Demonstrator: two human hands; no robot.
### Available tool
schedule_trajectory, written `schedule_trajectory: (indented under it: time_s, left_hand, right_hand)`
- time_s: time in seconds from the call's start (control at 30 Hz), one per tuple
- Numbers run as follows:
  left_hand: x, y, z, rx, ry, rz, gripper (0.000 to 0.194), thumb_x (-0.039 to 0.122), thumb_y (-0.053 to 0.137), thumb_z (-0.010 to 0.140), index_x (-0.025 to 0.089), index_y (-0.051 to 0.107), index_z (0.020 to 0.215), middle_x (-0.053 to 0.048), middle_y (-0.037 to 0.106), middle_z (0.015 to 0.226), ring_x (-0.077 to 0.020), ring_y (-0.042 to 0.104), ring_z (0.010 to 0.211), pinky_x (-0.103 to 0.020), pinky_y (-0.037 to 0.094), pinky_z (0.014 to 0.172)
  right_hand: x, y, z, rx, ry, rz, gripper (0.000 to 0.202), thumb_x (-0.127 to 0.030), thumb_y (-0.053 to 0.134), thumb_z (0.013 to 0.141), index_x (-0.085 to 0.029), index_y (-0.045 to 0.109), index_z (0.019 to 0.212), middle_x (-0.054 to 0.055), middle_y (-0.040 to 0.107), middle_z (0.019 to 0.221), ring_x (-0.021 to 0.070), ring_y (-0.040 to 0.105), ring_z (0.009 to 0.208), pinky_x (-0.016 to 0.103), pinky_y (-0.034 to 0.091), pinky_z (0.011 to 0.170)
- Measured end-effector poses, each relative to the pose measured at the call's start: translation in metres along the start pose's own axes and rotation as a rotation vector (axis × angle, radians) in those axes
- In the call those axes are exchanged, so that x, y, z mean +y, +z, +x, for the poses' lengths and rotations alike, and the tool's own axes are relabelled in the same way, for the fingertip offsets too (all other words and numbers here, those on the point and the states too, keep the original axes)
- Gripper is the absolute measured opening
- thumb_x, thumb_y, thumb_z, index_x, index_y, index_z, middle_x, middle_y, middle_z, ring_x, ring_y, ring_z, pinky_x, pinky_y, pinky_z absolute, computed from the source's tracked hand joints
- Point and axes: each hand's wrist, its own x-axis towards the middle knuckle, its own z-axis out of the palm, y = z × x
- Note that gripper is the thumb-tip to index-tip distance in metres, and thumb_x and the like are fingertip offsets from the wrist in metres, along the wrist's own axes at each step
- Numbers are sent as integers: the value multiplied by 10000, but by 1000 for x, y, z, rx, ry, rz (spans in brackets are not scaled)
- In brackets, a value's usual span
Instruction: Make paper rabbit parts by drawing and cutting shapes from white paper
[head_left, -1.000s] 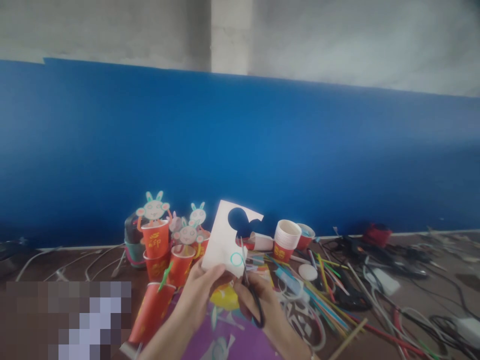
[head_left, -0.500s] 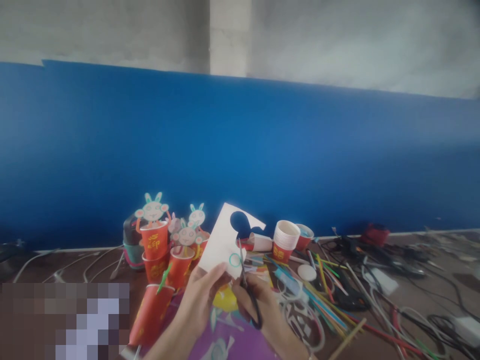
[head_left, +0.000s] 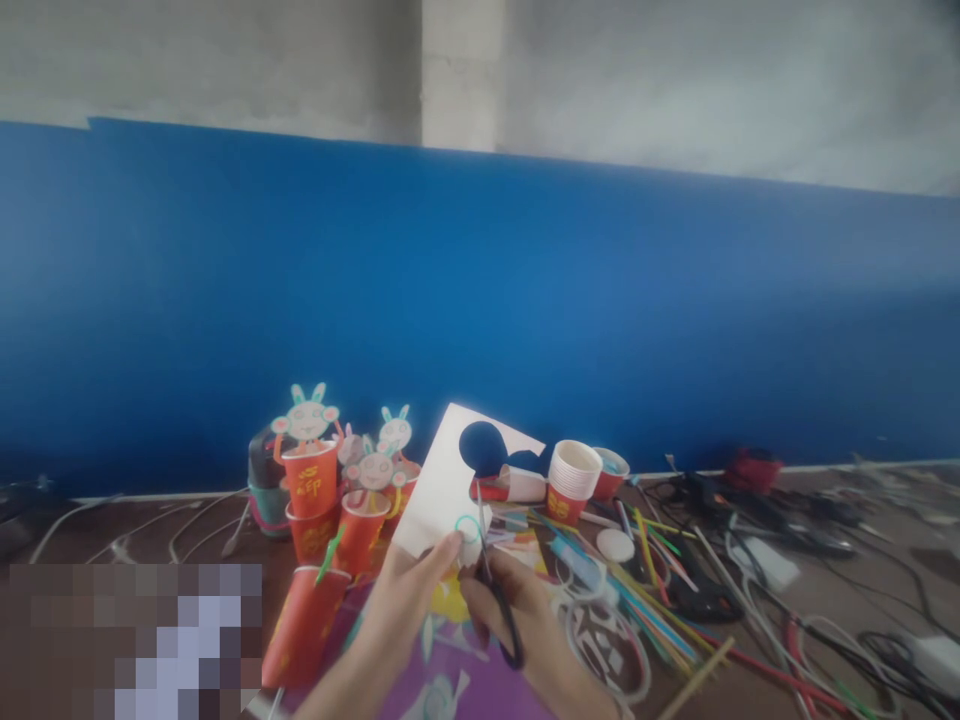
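Between thumb and fingers, my left hand (head_left: 409, 600) pinches a white sheet of paper (head_left: 439, 485) by its lower edge. Round pieces are cut out of the sheet's right side, and a small green circle is drawn near its lower right corner. My right hand (head_left: 517, 610) is closed around a pair of scissors (head_left: 496, 600) with black handles. Their blades point up and lie at the paper's edge, just right of the green circle. Beneath both hands is a purple sheet (head_left: 465, 685) with pale cut-out pieces on it.
To the left, red paper cups (head_left: 311, 480) hold paper rabbit figures (head_left: 306, 420). Stacked cups (head_left: 574, 475) stand right of the paper. Further right lie coloured sticks (head_left: 652, 610), a tape ring (head_left: 641, 670), a white round lid (head_left: 615, 545) and tangled cables (head_left: 757, 520). A blue panel (head_left: 480, 300) rises behind.
The paper has tilted slightly, and its upper right strip reaches further right. My left thumb has shifted a little closer to the green circle. The scissors stay at the paper's edge.
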Motion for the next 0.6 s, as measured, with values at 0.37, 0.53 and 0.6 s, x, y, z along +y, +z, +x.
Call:
schedule_trajectory:
  time_s: [0.37, 0.53, 0.6]
  left_hand:
    - [1, -7, 5, -44, 28, 4, 546, 405, 740, 685, 146, 637, 1156, -79, 732, 879, -195, 652, 730, -260, 505, 645]
    - [5, -9, 7, -78, 36, 19, 521, 424, 741, 676, 145, 667, 1109, -89, 730, 903, -226, 657, 795, -300, 512, 722]
    - [7, -8, 6, -86, 45, 33, 484, 408, 731, 690, 145, 676, 1093, -86, 731, 902, -225, 655, 806, -297, 506, 731]
  right_hand:
    - [2, -1, -1, 13, -7, 7, 402, -514, 717, 684, -185, 490, 642, -91, 392, 442, 58, 318, 381, 190, 238, 381]
    - [3, -2, -1, 9, -22, 42, 387, -498, 726, 682, -181, 506, 657, -101, 371, 434, 48, 289, 367, 187, 214, 372]
    - [2, -2, -1, -3, -13, 38, 380, -490, 729, 682, -179, 511, 660, -98, 378, 443, 49, 296, 371, 184, 221, 371]
